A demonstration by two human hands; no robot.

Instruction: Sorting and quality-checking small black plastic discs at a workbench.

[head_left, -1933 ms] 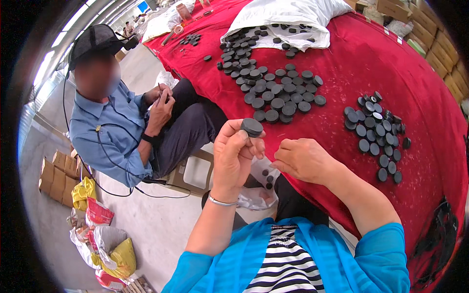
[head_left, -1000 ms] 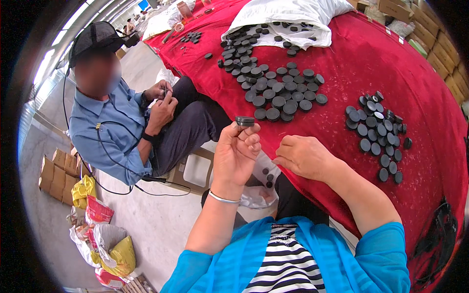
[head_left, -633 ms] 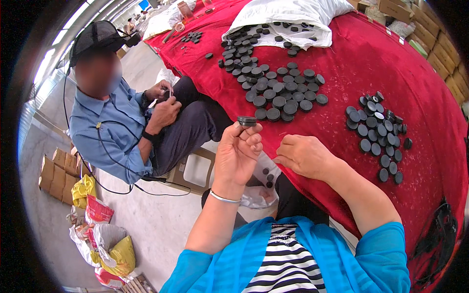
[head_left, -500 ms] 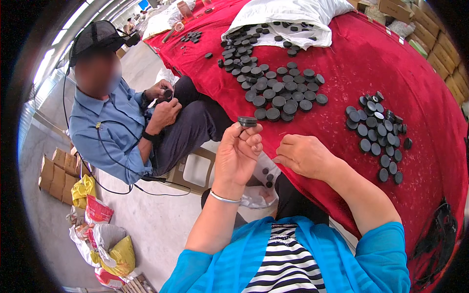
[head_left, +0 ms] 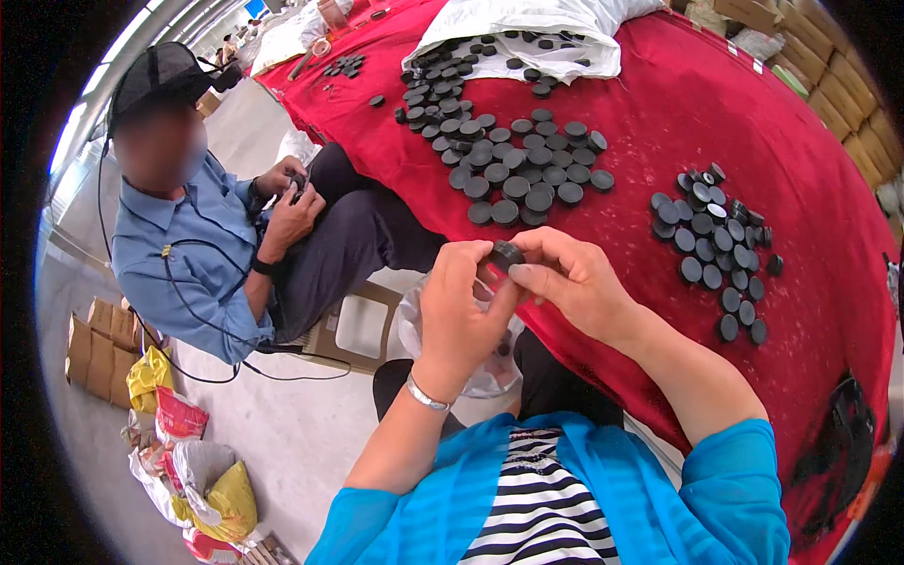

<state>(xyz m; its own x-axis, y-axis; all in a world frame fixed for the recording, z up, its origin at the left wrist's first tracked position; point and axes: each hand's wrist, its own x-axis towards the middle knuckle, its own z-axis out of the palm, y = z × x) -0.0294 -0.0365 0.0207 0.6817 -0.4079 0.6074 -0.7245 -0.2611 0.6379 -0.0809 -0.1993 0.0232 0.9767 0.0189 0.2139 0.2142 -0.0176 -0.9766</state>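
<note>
Cardboard boxes [head_left: 102, 350] are standing on smooth pale floor [head_left: 306, 424]; one co-worker [head_left: 193, 268] is sitting. The left hand [head_left: 459, 320] and right hand [head_left: 584, 287] are pinching one round black disc [head_left: 507, 255] between them before the red cloth-covered bench [head_left: 626, 118], where one crumpled white sack [head_left: 527, 17] and two large disc heaps [head_left: 553, 176] are lying.

Workshop hall | stacked cartons [head_left: 849, 99] | sacks [head_left: 202, 466] on floor [head_left: 301, 419] | red-covered table [head_left: 810, 282] — heaped black discs [head_left: 537, 172] | co-worker [head_left: 193, 259] seated alongside
</note>
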